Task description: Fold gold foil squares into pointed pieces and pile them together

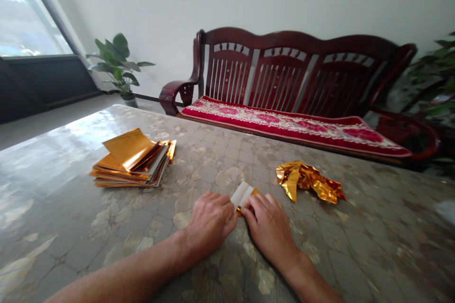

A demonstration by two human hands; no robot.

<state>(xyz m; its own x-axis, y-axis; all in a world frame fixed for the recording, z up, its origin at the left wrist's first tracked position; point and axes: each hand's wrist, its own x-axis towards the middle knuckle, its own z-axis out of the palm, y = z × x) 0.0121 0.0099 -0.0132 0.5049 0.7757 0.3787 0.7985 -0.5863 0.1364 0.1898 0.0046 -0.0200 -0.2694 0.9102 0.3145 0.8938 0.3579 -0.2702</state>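
Note:
A small piece of gold foil paper (242,193), its pale back facing up and a crease running along it, lies on the table between my two hands. My left hand (213,215) is closed, with its fingers curled down at the paper's left edge. At the right edge, my right hand (267,220) pinches the paper between thumb and fingers, where a strip of gold shows. To the left rests a stack of gold foil sheets (131,161), the top ones bent and askew. Crumpled or folded gold foil pieces (309,181) lie beyond my right hand.
The table (199,156) has a patterned, shiny cover. Past its far edge stands a dark red wooden bench (284,71) with a red floral cushion (284,122). A potted plant (121,64) is at the back left, more leaves (435,75) at the right.

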